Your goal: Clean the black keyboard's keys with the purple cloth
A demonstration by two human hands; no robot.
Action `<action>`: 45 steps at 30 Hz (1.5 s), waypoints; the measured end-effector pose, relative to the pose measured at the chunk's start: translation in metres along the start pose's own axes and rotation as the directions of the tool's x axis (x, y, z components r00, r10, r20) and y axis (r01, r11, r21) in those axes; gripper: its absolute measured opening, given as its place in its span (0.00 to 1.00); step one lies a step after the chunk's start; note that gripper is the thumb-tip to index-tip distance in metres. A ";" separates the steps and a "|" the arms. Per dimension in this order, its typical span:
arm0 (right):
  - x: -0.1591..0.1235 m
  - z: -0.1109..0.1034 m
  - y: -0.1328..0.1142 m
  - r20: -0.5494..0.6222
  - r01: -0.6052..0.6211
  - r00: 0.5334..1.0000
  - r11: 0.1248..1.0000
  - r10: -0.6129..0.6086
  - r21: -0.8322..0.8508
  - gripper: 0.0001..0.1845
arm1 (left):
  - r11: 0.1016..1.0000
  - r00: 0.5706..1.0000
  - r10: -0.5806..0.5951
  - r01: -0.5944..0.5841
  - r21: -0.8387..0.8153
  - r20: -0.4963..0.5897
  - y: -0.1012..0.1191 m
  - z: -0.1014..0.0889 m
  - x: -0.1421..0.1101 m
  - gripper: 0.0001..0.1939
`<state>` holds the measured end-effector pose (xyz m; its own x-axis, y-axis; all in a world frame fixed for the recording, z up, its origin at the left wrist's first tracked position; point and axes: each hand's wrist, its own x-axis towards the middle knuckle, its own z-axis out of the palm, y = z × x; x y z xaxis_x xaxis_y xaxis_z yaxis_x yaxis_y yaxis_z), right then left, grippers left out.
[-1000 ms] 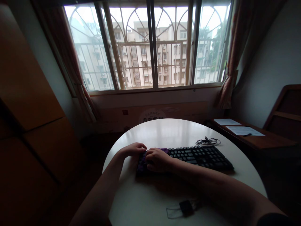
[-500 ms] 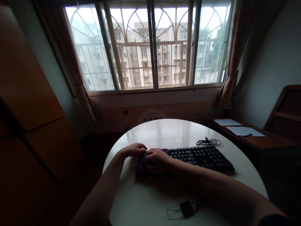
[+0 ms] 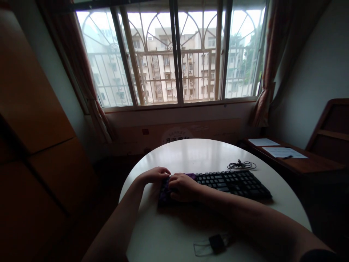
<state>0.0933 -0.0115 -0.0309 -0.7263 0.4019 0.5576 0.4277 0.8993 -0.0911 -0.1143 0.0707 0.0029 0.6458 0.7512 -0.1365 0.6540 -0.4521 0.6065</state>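
- On the round white bench (image 3: 191, 149), toward its right half and middle: black keyboard (image 3: 218, 181), lying flat, keys up. Its left end carries a purple area (image 3: 191, 176); material unclear under the hands.
- Left hand (image 3: 156, 174): at the keyboard's far left corner, fingers bent, tips directed at the right hand. Pinch or mere contact: cannot tell.
- Right hand (image 3: 184, 186): over the left end of the keyboard, fingers curled close together. Undersides hidden; cannot tell whether anything is gripped.
- Between the fingertips of both hands: a small pale spot (image 3: 169, 175), too small to identify.
- Behind the keyboard, right of centre: coiled dark cable (image 3: 241, 165), near the rear edge of the keys.
- In front of the keyboard, apart from it: small black block (image 3: 216, 243) with thin wire loops at its sides.
- To the right, on a wooden side table (image 3: 316, 162): two paper sheets (image 3: 285, 152), dark pen (image 3: 287, 157) on the nearer sheet.
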 end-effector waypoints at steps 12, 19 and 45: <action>0.001 -0.002 -0.002 0.005 -0.019 1.000 1.000 0.019 0.020 0.04 | 1.000 1.000 -0.015 0.014 -0.024 -0.003 0.004 0.000 -0.002 0.25; 0.000 -0.002 -0.002 0.000 -0.008 1.000 1.000 0.008 0.018 0.05 | 1.000 1.000 -0.005 0.005 -0.018 -0.004 0.005 0.000 -0.003 0.26; 0.000 0.001 0.000 -0.001 0.002 1.000 1.000 -0.002 0.011 0.04 | 1.000 1.000 0.007 -0.007 0.019 0.004 0.000 0.000 0.000 0.25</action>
<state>0.0933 -0.0112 -0.0318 -0.7265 0.3998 0.5589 0.4201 0.9020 -0.0992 -0.1141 0.0708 0.0025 0.6518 0.7463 -0.1350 0.6569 -0.4666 0.5922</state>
